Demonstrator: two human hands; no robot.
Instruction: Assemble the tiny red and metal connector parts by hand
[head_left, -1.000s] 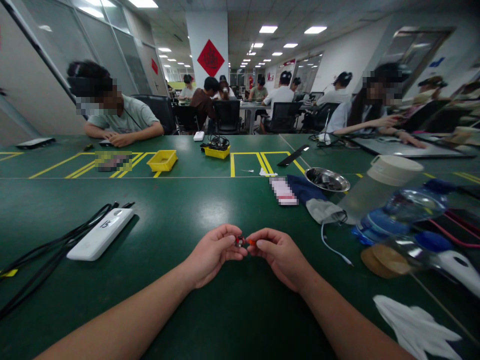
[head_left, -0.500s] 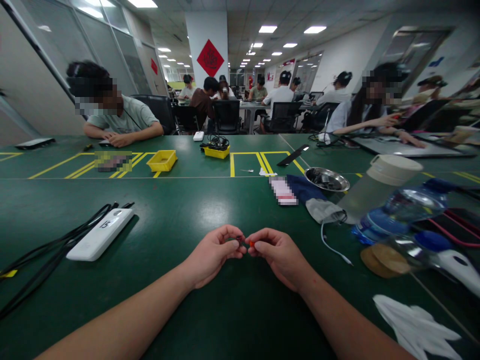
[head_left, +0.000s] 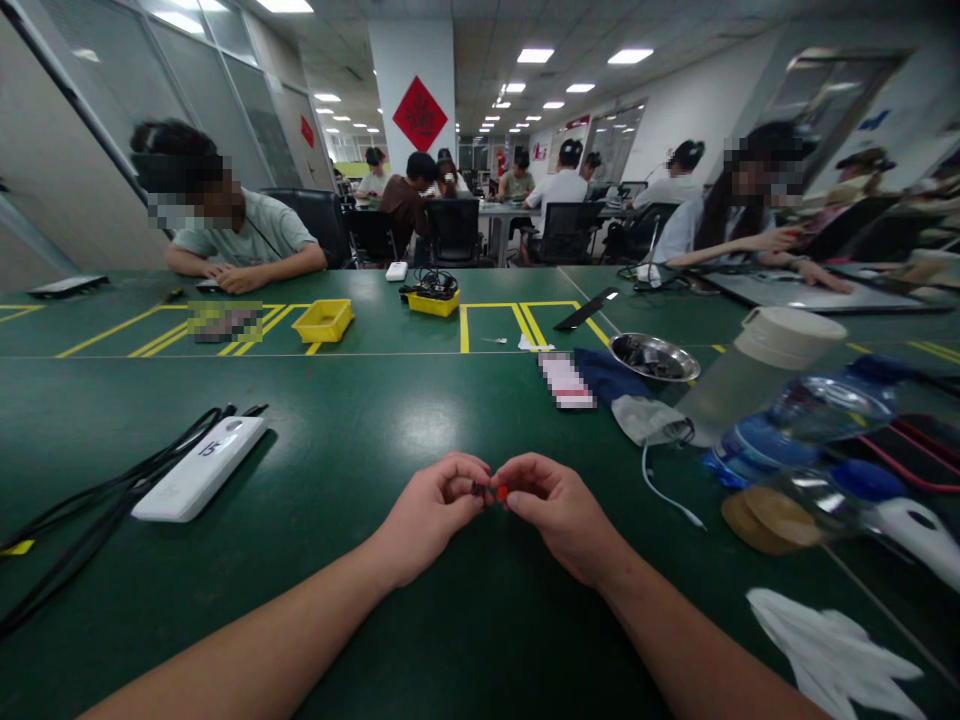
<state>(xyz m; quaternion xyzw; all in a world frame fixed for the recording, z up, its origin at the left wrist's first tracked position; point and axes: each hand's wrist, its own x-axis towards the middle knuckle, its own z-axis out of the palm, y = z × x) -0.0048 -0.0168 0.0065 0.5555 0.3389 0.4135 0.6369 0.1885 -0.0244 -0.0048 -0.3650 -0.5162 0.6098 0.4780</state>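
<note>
Close in front of me, over the green table [head_left: 330, 440], both hands meet at the fingertips. My left hand [head_left: 435, 515] pinches a tiny dark piece [head_left: 478, 489], mostly covered by the fingers. Between thumb and forefinger, my right hand [head_left: 559, 510] grips a small orange-red piece [head_left: 502, 493]. The two pieces are very near each other; whether they touch I cannot tell, and their exact kind is too small to make out.
Left lies a white power bank [head_left: 202, 470] beside black cables [head_left: 112, 495]. Right stand a tumbler [head_left: 757, 375], a water bottle [head_left: 802, 420] and a metal bowl [head_left: 654, 358]; a white glove-like item [head_left: 832, 650] lies nearer. Yellow bins [head_left: 323, 320] and seated people are farther off.
My left thumb has shifted down and the fingers have turned slightly, so the dark piece shows a little differently. Both hands stay in nearly the same place.
</note>
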